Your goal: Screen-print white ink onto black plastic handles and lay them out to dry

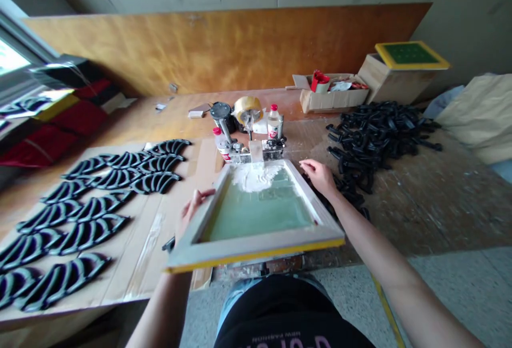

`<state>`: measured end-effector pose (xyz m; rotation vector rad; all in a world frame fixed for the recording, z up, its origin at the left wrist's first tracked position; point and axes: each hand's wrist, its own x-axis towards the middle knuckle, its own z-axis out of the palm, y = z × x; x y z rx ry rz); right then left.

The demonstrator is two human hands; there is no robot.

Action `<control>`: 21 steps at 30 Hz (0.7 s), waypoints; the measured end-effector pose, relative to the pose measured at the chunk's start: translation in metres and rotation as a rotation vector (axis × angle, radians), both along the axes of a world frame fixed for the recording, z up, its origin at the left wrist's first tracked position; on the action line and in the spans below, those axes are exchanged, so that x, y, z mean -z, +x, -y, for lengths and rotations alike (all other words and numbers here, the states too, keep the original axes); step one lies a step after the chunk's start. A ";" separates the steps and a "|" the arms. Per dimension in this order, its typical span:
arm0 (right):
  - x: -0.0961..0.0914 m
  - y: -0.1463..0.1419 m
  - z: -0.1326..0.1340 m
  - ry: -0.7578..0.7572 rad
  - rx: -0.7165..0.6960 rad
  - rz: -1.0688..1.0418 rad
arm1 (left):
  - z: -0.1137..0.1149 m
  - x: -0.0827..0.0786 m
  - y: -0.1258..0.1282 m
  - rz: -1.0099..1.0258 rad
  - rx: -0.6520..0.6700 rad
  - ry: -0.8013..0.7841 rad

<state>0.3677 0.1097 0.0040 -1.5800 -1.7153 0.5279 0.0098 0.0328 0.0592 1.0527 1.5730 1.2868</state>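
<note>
A hinged printing screen frame (256,244) with green mesh and a smear of white ink (256,177) at its far end is tilted up in front of me. My left hand (191,208) grips the frame's left rail, fingers curled over the edge. My right hand (319,175) rests on the right rail, fingers bent against it. A clamp (256,150) holds the frame's far end to the wooden table (420,204).
Rows of black curved parts (80,214) lie on a board at left. A heap of black parts (376,134) sits at right. Tape roll (247,109), bottles (274,122), cardboard boxes (332,97) and a second yellow screen (411,54) stand behind.
</note>
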 end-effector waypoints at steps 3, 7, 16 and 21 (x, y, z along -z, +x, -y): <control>-0.014 -0.042 -0.026 0.155 -0.069 0.038 | 0.026 0.038 -0.011 -0.008 0.145 -0.217; -0.017 -0.100 -0.048 0.249 -0.281 0.312 | 0.033 0.081 -0.012 -0.038 0.181 -0.284; 0.005 -0.122 -0.052 0.007 -0.291 0.663 | 0.031 0.113 -0.017 -0.065 0.255 -0.259; 0.018 -0.127 -0.029 0.055 -0.272 0.693 | 0.030 0.114 -0.016 -0.045 0.248 -0.294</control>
